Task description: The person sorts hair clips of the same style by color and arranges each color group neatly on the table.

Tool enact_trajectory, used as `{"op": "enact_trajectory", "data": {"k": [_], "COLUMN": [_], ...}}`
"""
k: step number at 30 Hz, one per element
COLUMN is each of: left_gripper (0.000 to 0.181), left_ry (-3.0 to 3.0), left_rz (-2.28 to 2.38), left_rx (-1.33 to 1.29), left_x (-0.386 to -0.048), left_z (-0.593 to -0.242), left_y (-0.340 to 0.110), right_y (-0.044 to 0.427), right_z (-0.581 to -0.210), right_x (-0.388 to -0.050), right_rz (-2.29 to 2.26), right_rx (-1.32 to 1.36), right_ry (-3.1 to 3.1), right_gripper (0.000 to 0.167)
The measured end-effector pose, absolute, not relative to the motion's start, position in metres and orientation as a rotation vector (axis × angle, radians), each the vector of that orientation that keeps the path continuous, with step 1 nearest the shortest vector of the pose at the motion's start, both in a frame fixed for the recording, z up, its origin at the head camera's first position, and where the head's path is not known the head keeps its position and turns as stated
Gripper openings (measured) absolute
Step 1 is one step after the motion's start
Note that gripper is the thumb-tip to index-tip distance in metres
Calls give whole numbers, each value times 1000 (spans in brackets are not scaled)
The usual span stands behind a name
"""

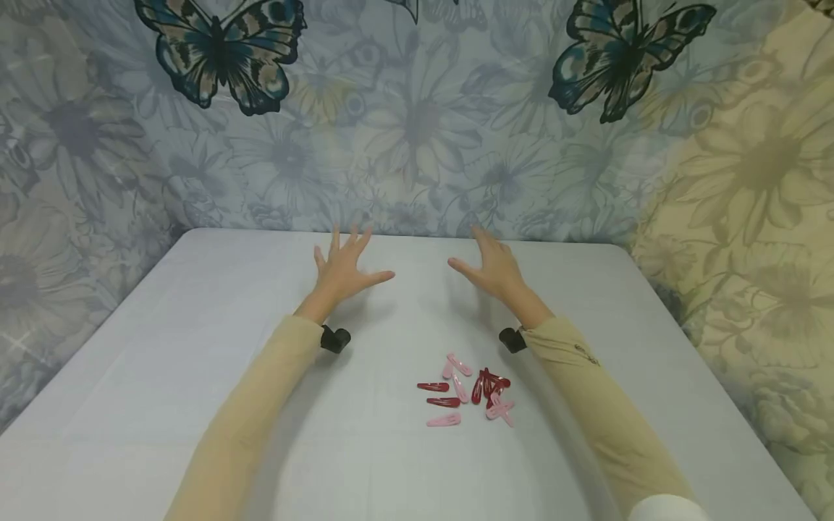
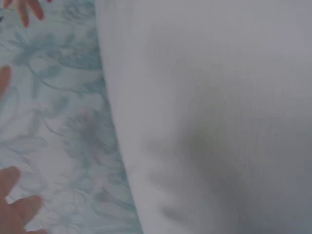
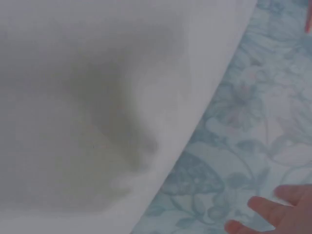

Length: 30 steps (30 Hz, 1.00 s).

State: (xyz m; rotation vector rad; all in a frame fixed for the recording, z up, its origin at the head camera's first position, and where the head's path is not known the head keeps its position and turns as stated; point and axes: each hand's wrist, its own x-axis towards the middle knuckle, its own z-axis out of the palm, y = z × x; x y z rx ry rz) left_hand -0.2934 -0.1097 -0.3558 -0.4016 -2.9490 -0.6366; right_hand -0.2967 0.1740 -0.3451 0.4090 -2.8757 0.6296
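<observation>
Both hands are raised over the far half of a white table, apart from each other. My left hand (image 1: 342,273) has its fingers spread and holds nothing. Facing it, my right hand (image 1: 496,273) has its thumb held away from the fingers, also with nothing in it. Nearer the front lies a loose group of snap hair clips, some dark red (image 1: 443,401) and some pink (image 1: 444,420). Several of them overlap in a small heap at the group's right side. In the wrist views, fingertips (image 2: 27,208) of the left hand and fingers (image 3: 268,209) of the right hand show at the edges.
The white table (image 1: 163,362) reaches to a wall (image 1: 417,145) with a flower and butterfly pattern. Each sleeved wrist carries a small black camera, one on the left (image 1: 335,339) and one on the right (image 1: 512,340). Hand shadows fall on the tabletop.
</observation>
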Motion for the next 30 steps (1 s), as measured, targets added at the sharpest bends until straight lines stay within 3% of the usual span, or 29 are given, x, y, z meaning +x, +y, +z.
{"op": "enact_trajectory", "data": {"k": [6,16,22,30], "left_gripper": [77,50,31,22], "left_ry": [-2823,-2494,-2459,-2537], "left_rz": [-827,-983,-1052,-1068], "left_rx": [-604,-834,-947,-1019], "left_x": [-257,-195,-171,-152], "left_z": [-356,-368,-384,-396], "left_y": [-100,-82,-70,-54], "right_y": [181,181,178,173], "right_z": [-345,-352,-369,-383], "right_x": [-263,-207,-180,-150], "right_rz": [844,1096,1233,1338], "right_rx": [425,534,505,534], "right_ry": [-2807,-2657,-2653,-2611], "right_gripper": [81,59,46,35]}}
